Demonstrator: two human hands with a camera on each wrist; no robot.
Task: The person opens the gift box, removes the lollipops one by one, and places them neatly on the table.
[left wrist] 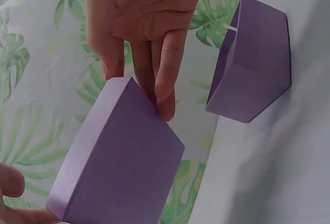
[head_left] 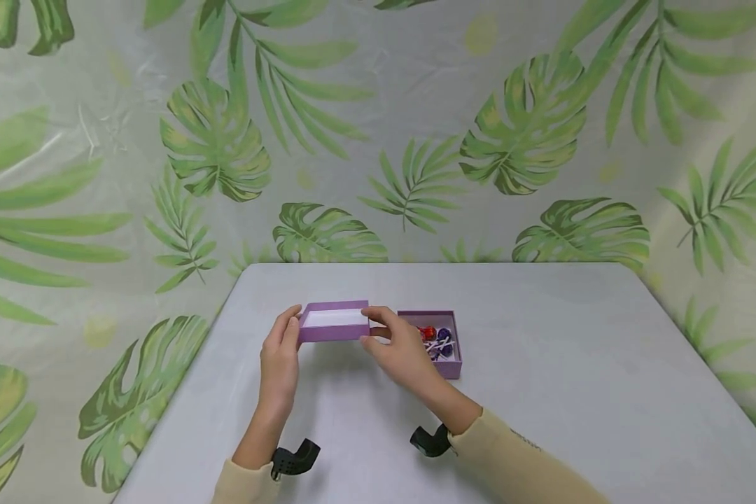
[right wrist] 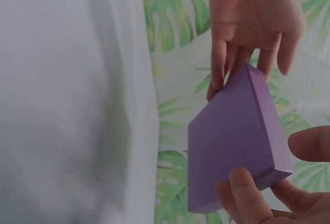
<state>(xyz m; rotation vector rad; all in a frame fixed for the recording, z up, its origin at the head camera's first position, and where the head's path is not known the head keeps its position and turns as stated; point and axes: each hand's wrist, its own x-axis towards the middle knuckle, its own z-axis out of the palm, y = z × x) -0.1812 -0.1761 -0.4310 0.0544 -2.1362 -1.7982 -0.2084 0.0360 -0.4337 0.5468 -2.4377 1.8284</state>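
Note:
A shallow purple box lid (head_left: 334,333) with a white inside is held up above the table, its open side toward the head camera. My left hand (head_left: 280,367) grips its left end; my right hand (head_left: 411,358) pinches the right end between thumb and fingers. The lid's plain purple outside (left wrist: 126,157) shows in the left wrist view, the right hand (left wrist: 147,33) above it. Just right of the lid, partly behind my right hand, stands a matching purple box (head_left: 448,370). Inside it lie several wrapped lollipops (head_left: 442,343), red and dark purple, with white sticks.
A white table (head_left: 561,378) lies under everything. Behind it hangs a sheet printed with green leaves (head_left: 416,140). Each wrist wears a black camera mount, the left mount (head_left: 295,458) and the right mount (head_left: 431,442), over light yellow sleeves (head_left: 523,458).

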